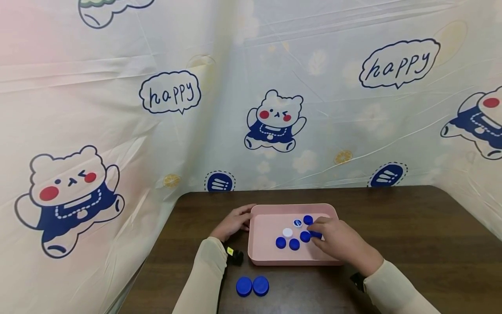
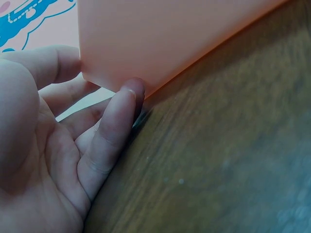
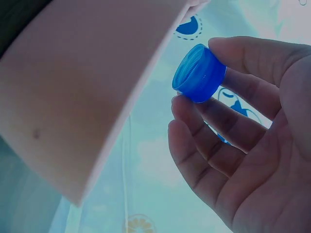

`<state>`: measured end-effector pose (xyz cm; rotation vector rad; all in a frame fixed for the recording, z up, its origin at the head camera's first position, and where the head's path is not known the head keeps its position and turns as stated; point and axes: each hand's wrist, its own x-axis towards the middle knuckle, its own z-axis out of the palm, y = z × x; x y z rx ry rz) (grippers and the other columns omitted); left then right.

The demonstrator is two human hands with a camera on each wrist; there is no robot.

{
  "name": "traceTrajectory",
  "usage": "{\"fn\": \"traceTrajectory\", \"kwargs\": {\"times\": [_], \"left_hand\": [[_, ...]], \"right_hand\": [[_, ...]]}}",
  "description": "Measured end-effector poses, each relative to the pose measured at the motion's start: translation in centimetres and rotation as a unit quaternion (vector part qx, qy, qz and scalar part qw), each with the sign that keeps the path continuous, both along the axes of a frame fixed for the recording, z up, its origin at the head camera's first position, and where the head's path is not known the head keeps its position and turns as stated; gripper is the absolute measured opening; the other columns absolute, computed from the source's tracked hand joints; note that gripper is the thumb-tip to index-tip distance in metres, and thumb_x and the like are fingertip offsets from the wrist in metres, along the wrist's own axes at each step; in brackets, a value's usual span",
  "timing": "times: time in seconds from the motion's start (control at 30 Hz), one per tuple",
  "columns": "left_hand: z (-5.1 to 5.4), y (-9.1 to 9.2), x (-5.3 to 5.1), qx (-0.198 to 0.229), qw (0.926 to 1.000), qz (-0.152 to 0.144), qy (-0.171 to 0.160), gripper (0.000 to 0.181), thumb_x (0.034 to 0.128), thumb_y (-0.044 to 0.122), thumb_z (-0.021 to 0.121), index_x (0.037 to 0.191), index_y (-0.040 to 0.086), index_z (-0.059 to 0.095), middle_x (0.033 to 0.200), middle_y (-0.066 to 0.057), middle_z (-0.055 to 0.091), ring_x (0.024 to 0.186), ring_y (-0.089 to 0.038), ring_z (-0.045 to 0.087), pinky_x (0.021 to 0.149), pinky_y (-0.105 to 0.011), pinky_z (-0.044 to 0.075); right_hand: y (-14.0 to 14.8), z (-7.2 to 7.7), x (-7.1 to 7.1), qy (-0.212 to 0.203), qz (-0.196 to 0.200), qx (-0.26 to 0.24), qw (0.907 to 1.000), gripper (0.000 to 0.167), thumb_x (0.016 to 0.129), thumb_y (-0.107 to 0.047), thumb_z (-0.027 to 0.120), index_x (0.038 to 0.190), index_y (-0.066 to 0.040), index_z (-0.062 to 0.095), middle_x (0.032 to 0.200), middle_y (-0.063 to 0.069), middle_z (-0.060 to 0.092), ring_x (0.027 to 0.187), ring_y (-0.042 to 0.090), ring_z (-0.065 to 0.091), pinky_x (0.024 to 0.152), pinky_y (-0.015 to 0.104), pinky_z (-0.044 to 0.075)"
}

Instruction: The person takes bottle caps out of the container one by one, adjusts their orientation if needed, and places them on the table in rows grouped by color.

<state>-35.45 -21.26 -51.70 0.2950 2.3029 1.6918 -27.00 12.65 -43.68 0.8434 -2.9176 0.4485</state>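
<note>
A pink tray (image 1: pixel 270 261) lies on the dark wooden table. My left hand (image 1: pixel 234 223) holds it at its left end, and in the left wrist view the fingers (image 2: pixel 111 119) touch the tray's corner (image 2: pixel 146 48). Over the tray's right part, my right hand (image 1: pixel 341 242) pinches a blue bottle cap (image 3: pixel 200 73) between thumb and fingers; its ribbed inside shows in the right wrist view. Several blue caps (image 1: pixel 280 242) lie in the tray to the left of that hand, beside a white cap (image 1: pixel 287 233) and a white cap with blue print (image 1: pixel 297 223).
Two larger blue caps (image 1: pixel 252 286) sit side by side on the table in front of the tray. The wooden table (image 1: pixel 412 235) reaches back to a printed cloth (image 1: pixel 274 65) with bears and speech bubbles, which also hangs along both sides.
</note>
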Motion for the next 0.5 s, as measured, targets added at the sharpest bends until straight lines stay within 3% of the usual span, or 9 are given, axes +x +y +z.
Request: {"fn": "traceTrajectory", "kwargs": {"times": [0.5], "left_hand": [[0.22, 0.03, 0.11, 0.002, 1.0000, -0.004, -0.002, 0.046, 0.1028, 0.022, 0.049, 0.148, 0.015, 0.043, 0.114, -0.011, 0.061, 0.087, -0.022, 0.061, 0.074, -0.035, 0.054]], "right_hand": [[-0.47, 0.96, 0.91, 0.020, 0.016, 0.010, 0.9996, 0.031, 0.083, -0.024, 0.078, 0.112, -0.014, 0.074, 0.106, 0.001, 0.068, 0.096, 0.018, 0.065, 0.083, 0.038, 0.054]]}}
